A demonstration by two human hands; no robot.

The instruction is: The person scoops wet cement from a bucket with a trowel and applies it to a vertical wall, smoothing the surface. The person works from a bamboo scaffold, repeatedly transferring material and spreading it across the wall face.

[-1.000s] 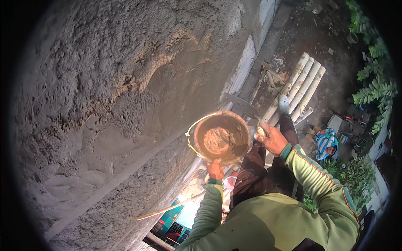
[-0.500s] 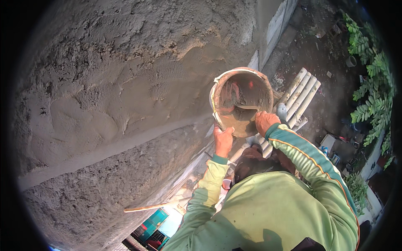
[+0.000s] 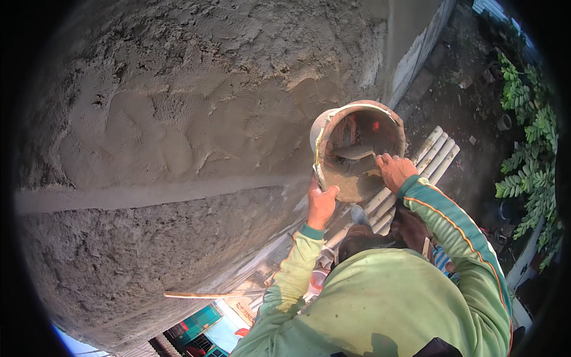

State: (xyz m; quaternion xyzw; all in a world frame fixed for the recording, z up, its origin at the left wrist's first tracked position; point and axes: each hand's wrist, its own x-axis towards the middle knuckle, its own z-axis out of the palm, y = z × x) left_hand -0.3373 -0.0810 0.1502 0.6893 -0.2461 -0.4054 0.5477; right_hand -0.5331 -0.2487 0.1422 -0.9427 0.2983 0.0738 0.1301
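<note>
A mortar-caked bucket is tilted with its mouth toward me, beside the wall. My left hand grips its near rim at the lower left, thumb over the edge. Inside, wet grey mortar lies along the lower side. My right hand is closed at the right of the bucket's mouth on a trowel, whose blade is inside the bucket above the mortar. The trowel's handle is mostly hidden in my fingers.
The rough wall fills the left, with wet mortar spread across it and a ledge-like band below. Bamboo poles lie underfoot, high above the ground. A thin stick juts out lower left; leafy branches hang at right.
The bucket and both hands sit slightly farther right and lower in view. The trowel blade has turned and shows more fully inside the bucket. The view has shifted too.
</note>
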